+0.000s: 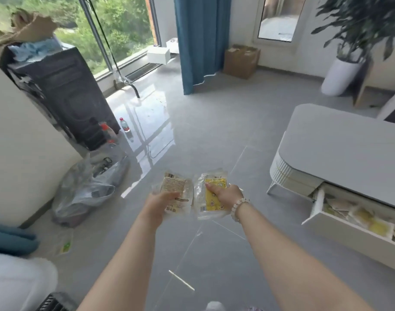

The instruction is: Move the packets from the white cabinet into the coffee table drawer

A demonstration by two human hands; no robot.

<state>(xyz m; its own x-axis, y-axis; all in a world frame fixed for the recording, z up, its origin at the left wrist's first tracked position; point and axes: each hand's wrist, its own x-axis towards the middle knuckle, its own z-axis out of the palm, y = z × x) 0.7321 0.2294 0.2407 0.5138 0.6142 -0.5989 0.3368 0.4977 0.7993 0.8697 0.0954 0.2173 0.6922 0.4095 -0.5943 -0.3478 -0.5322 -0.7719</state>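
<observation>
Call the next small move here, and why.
Likely swing both hands right to the drawer: the left hand grips a beige packet, the right hand a yellow packet, both over the floor, and the drawer stands open with other packets inside.

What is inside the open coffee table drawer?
Yellow and pale packets lie loosely inside the drawer. The coffee table top covers its back part, so anything there is hidden.

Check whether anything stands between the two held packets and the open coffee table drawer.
Nothing visible does. The left hand grips the beige packet, the right hand the yellow packet; only bare floor lies between them and the open drawer to their right.
</observation>
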